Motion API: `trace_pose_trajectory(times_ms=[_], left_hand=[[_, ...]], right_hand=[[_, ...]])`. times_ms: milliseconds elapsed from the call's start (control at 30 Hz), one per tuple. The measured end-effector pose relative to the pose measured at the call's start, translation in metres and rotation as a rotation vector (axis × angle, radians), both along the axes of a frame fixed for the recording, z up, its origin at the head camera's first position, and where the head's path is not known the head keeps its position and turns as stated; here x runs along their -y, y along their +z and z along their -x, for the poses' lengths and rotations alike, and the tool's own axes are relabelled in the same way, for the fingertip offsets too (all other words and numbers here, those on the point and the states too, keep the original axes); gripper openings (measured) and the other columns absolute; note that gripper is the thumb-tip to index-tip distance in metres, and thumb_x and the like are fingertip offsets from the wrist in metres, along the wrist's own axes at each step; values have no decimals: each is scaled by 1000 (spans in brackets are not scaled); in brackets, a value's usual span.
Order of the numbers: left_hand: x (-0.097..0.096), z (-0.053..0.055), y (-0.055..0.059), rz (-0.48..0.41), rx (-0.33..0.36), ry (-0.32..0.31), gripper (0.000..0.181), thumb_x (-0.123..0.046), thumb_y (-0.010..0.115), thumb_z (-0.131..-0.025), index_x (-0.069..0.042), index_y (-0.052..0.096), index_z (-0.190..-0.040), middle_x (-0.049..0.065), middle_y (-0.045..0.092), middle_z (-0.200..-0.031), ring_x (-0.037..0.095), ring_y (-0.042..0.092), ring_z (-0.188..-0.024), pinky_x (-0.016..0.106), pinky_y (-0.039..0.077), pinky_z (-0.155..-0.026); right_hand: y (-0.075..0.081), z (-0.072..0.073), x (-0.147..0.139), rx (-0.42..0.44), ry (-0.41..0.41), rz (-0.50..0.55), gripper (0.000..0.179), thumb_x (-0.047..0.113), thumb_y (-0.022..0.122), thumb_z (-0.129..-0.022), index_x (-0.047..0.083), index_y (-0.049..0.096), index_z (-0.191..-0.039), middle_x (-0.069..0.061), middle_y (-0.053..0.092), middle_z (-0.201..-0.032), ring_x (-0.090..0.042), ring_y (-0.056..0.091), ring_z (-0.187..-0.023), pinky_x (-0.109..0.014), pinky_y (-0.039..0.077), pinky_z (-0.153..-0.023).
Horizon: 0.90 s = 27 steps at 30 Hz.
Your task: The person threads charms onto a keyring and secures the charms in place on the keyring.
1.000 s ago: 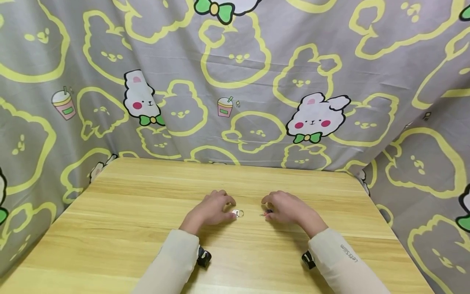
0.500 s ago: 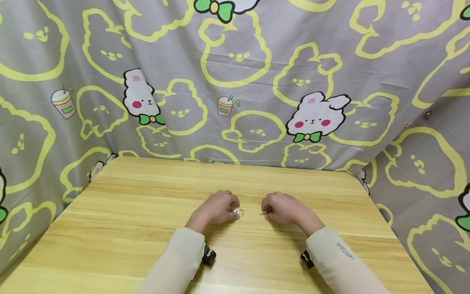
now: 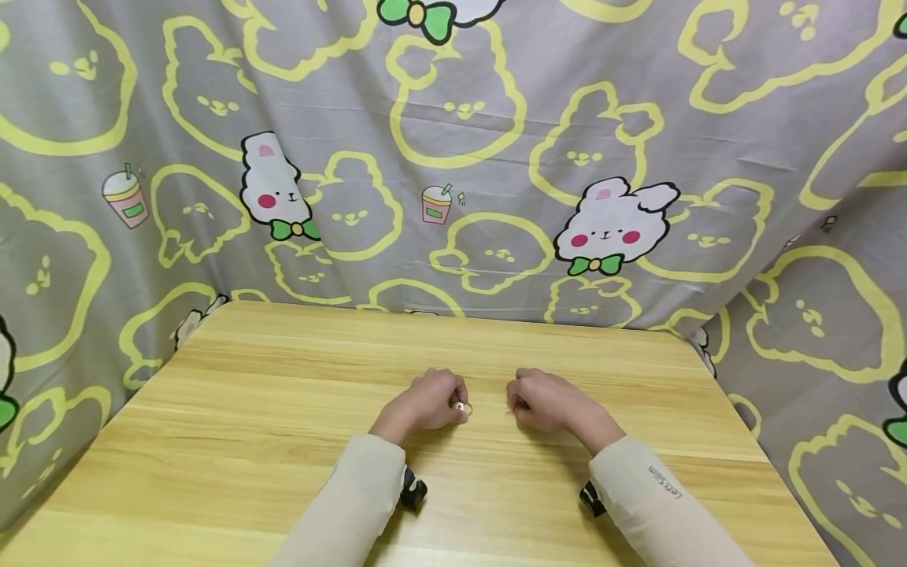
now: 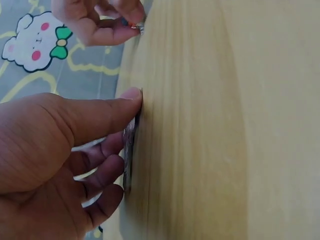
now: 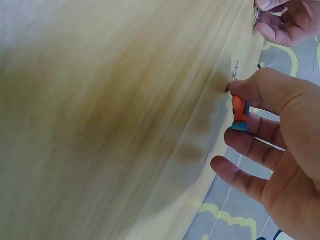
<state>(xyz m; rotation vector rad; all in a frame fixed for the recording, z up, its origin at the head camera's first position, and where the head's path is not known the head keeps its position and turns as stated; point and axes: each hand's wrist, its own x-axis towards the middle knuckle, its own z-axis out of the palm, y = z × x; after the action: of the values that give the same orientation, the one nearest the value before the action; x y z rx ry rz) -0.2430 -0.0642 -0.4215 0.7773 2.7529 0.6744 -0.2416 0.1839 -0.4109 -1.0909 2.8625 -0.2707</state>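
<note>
My left hand (image 3: 431, 399) is low over the table's middle, its thumb and curled fingers gripping a silver metal key ring (image 3: 467, 409). Edge-on in the left wrist view, the key ring's flat metal part (image 4: 128, 159) shows as a thin strip between thumb and fingers. To the right, my right hand (image 3: 547, 399) pinches a small orange and blue keychain charm (image 5: 240, 112). A short silver chain (image 5: 236, 68) extends from the charm beyond the thumb toward the left hand. Fingers hide part of both items, and the two stay apart.
Both hands work over a light wood-grain table (image 3: 298, 378). A grey curtain (image 3: 489, 102) with yellow outlines and white rabbit prints hangs behind the table and along its sides. A black strap with a small device (image 3: 413, 490) shows at the left wrist.
My left hand has moved slightly right and closed its thumb and fingers on the key ring. My right fingers have curled closer round the charm, which is now more hidden.
</note>
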Motion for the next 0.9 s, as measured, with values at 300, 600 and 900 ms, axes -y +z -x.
trace_pose_trajectory(times_ms=[300, 600, 900], left_hand=[[-2, 3, -2, 6, 93, 38, 14, -22, 78, -93, -17, 66, -98, -4, 59, -95, 24, 48, -97, 45, 39, -87], [-3, 4, -2, -75, 119, 7, 16, -13, 76, -94, -13, 61, -100, -3, 59, -85, 16, 53, -83, 38, 44, -86], [-1, 6, -1, -145, 87, -38, 10, -7, 73, -95, -9, 64, -98, -2, 61, -85, 11, 54, -77, 29, 49, -76]], right_hand=[[4, 0, -1, -63, 6, 18, 18, 2, 67, -90, 18, 65, -81, 6, 49, -83, -12, 46, -74, -27, 44, -65], [6, 1, -2, -21, -23, 66, 12, 4, 65, -97, 13, 68, -89, 7, 56, -87, -10, 51, -78, -28, 49, -69], [3, 5, -1, 43, -27, 177, 12, 6, 62, -101, 11, 70, -94, 7, 64, -88, -9, 58, -81, -33, 52, -75]])
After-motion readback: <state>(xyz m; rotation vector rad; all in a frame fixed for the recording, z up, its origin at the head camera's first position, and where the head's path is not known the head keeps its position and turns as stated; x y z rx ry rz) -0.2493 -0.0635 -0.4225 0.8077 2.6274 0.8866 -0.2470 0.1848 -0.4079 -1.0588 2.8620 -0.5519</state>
